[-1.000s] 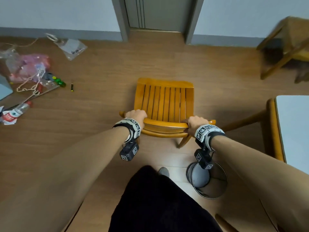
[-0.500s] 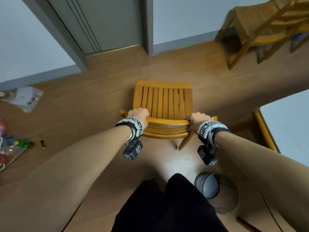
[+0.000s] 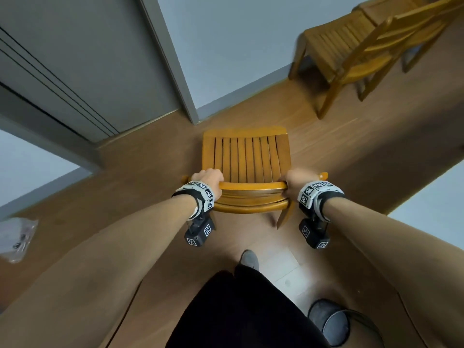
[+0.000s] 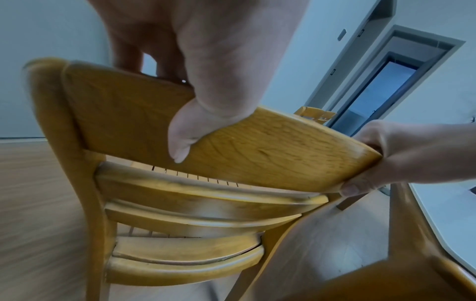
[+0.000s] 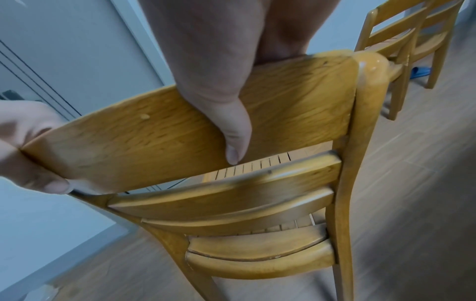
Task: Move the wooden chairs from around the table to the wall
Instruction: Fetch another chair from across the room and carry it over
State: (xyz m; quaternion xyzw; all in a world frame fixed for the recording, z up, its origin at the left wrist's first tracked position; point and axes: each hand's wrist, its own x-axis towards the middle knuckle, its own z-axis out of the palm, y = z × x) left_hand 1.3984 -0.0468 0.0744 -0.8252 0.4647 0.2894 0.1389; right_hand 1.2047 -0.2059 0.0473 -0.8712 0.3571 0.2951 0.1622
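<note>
head view: wooden chair (image 3: 247, 159) sits out on the floor (image 3: 140, 177), seat facing away toward the grey door (image 3: 75, 64) and pale wall (image 3: 238, 38). left hand (image 3: 207, 178) and right hand (image 3: 297, 178) are each wrapped over one end of the top back rail, fingers curled round it. more chairs (image 3: 364, 43) are already parked against the wall, upper right, well apart from this one. dark bin (image 3: 331, 325) is on the floor behind, near the person's right leg. clear bag (image 3: 17, 237) lies at far left. worktop only shows as a pale corner at right edge.

left wrist view: left thumb (image 4: 185, 134) is pressed on the near face of the top rail (image 4: 257, 148), fingers hooked over the far side; right hand is clamped at the other end. worktop (image 4: 443, 215) edge is close on the right.

right wrist view: same grip mirrored, right thumb (image 5: 231, 126) flat on the rail; parked chairs are visible beyond the right post.

my read: transport step, chair not yet at the wall. to do it well: keep both grips even so it doesn't yaw, lift the legs clear rather than scrape, steer right of the door frame, set down beside the parked chairs with the back to the wall, and mind the bin when stepping.

writing: none readable. wristbands carry black-and-white square marker patterns only, no text or brand.
</note>
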